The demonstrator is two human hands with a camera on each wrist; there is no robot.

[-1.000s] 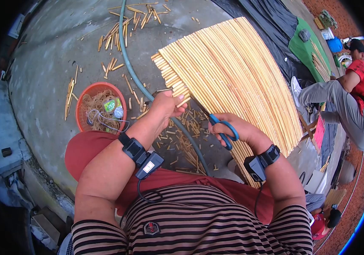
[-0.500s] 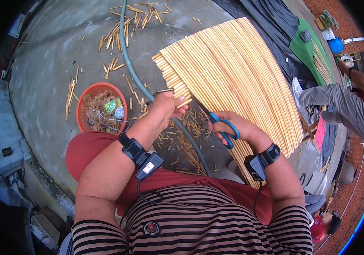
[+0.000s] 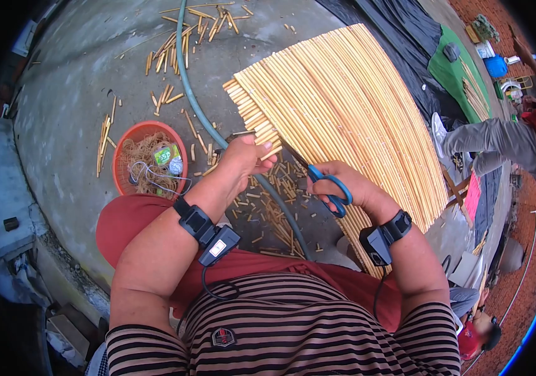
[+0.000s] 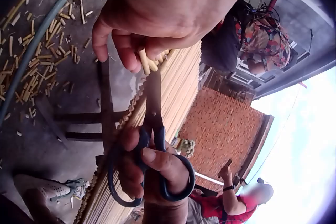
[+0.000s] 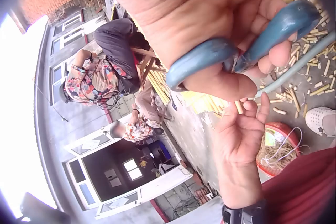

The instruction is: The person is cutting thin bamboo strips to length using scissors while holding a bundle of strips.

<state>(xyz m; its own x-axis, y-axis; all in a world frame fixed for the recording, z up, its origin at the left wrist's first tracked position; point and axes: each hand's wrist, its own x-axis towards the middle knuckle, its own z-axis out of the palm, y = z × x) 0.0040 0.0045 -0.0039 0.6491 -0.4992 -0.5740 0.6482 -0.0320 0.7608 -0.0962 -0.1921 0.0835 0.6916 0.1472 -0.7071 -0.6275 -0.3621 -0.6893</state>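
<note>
Now | left hand (image 3: pixel 243 160) pinches bamboo mat (image 3: pixel 343 94) stick ends, steadying them | right hand (image 3: pixel 360 193) grips blue scissors (image 3: pixel 325 182), blades towards those ends

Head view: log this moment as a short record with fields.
left hand: pinches stick ends at the near corner of the bamboo mat
right hand: grips blue-handled scissors, blades toward those ends
ground: short offcuts and a green hose
basket: orange, beside the left forearm, with tangled fibre inside
</note>
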